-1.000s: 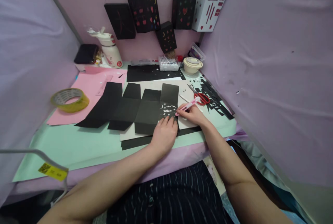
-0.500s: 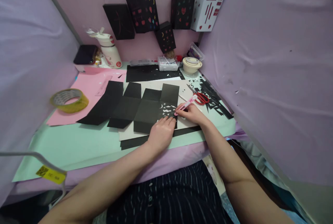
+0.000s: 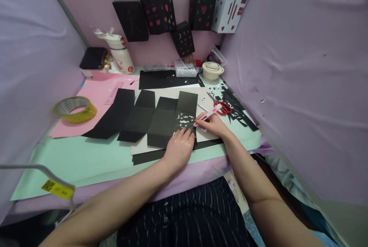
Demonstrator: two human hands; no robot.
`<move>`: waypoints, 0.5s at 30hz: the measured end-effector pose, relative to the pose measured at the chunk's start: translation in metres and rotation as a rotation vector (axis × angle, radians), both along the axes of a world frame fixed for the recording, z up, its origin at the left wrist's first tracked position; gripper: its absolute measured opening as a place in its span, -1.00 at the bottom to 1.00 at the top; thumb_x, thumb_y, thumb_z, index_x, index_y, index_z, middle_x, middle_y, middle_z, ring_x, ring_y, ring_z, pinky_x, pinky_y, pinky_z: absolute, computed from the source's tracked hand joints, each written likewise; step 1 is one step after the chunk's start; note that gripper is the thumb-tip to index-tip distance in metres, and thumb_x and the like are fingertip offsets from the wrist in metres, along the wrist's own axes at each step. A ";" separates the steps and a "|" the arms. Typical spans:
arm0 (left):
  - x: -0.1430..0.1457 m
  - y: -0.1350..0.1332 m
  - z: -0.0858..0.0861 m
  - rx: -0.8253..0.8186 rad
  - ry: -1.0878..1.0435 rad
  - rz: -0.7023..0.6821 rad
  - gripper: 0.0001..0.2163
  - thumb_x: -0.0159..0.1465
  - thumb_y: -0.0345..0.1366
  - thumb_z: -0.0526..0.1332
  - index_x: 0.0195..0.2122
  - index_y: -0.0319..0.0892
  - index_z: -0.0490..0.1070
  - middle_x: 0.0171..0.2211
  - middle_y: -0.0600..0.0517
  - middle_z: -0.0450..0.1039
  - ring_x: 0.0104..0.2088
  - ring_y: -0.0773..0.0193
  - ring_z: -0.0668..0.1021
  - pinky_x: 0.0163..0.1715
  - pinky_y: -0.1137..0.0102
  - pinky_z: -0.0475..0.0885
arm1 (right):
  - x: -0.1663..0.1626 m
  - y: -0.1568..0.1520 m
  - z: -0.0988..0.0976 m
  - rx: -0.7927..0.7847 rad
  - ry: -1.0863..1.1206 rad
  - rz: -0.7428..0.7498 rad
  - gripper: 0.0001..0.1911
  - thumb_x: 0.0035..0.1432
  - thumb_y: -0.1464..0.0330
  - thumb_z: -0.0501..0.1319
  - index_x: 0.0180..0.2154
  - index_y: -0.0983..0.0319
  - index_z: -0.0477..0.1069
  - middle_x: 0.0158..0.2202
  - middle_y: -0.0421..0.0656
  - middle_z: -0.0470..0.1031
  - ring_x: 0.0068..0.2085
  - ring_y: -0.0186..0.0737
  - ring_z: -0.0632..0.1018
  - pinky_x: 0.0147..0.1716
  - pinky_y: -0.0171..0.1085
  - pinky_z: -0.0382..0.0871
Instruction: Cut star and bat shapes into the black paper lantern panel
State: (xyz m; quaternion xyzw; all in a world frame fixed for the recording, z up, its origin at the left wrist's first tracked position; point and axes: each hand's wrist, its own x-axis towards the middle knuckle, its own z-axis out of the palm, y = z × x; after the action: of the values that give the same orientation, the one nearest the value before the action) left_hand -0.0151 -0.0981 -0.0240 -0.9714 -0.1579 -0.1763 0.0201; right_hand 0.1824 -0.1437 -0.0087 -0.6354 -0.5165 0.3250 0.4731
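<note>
A sheet of black card (image 3: 162,120), creased into panels with flaps, lies over a pale board (image 3: 202,136). Its right panel has small cut-out shapes (image 3: 184,118), a moon and stars among them, showing white. My left hand (image 3: 180,145) rests flat on the lower part of that panel, fingers stretched out. In my right hand (image 3: 214,124) is a pink-and-white craft knife (image 3: 211,112), gripped like a pen, with its tip end down at the panel's right edge. The blade itself is too small to make out.
Red-handled scissors (image 3: 222,108) and black paper scraps (image 3: 237,113) lie to the right. A tape roll (image 3: 75,109) sits left on pink paper (image 3: 100,90). Behind stand a bottle (image 3: 121,57), a box of pens (image 3: 186,69) and a cream tub (image 3: 212,71). Paper lanterns (image 3: 158,11) hang above.
The view has shifted slightly. The knife's upper end has tilted a little to the right in my right hand. My left hand stays in place on the card.
</note>
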 end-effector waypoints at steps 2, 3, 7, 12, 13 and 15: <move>0.000 0.000 0.001 -0.001 0.009 -0.003 -0.73 0.33 -0.49 0.07 -0.02 -0.33 0.48 0.02 -0.18 0.51 0.06 0.01 0.51 0.05 0.15 0.42 | 0.000 0.001 0.000 -0.012 -0.006 0.002 -0.81 0.10 0.24 0.28 -0.35 0.24 0.52 -0.38 -0.14 0.61 -0.31 -0.18 0.57 -0.28 -0.27 0.42; 0.000 -0.001 0.002 -0.001 0.014 -0.004 -0.73 0.33 -0.49 0.07 -0.01 -0.34 0.48 0.02 -0.18 0.51 0.06 0.01 0.51 0.05 0.15 0.41 | 0.000 0.001 0.000 -0.018 -0.007 0.000 -0.81 0.10 0.24 0.28 -0.35 0.23 0.52 -0.38 -0.15 0.61 -0.31 -0.19 0.57 -0.28 -0.27 0.42; 0.001 -0.002 0.003 -0.005 0.039 0.007 -0.73 0.33 -0.48 0.09 -0.01 -0.36 0.48 0.02 -0.19 0.51 0.07 -0.01 0.50 0.06 0.15 0.41 | 0.001 0.002 -0.001 -0.021 -0.009 0.000 -0.82 0.10 0.24 0.27 -0.36 0.23 0.52 -0.38 -0.15 0.60 -0.35 -0.21 0.55 -0.32 -0.28 0.40; 0.001 -0.003 0.006 0.003 0.062 0.010 -0.73 0.33 -0.46 0.09 -0.01 -0.36 0.48 0.03 -0.18 0.50 0.06 -0.02 0.50 0.07 0.16 0.39 | 0.000 0.002 0.000 -0.014 -0.034 0.016 -0.81 0.10 0.24 0.26 -0.36 0.24 0.52 -0.40 -0.15 0.60 -0.36 -0.22 0.54 -0.33 -0.29 0.39; 0.001 -0.003 0.006 0.005 0.065 0.009 -0.74 0.33 -0.47 0.09 -0.01 -0.36 0.48 0.03 -0.18 0.50 0.06 -0.01 0.50 0.06 0.17 0.40 | 0.000 0.002 0.000 -0.014 -0.039 0.019 -0.81 0.10 0.24 0.26 -0.36 0.24 0.51 -0.39 -0.15 0.60 -0.36 -0.22 0.54 -0.33 -0.28 0.39; 0.001 -0.003 0.007 0.007 0.072 0.007 -0.74 0.33 -0.47 0.08 -0.02 -0.36 0.48 0.02 -0.19 0.50 0.06 -0.01 0.50 0.04 0.18 0.42 | 0.000 0.002 -0.001 -0.013 -0.047 0.021 -0.81 0.11 0.24 0.26 -0.35 0.24 0.51 -0.38 -0.14 0.60 -0.34 -0.21 0.55 -0.32 -0.28 0.39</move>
State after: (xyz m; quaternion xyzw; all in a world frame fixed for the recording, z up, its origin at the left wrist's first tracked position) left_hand -0.0141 -0.1010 -0.0175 -0.9765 -0.1597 -0.1418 0.0296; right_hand 0.1819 -0.1415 -0.0096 -0.6405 -0.5318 0.3185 0.4533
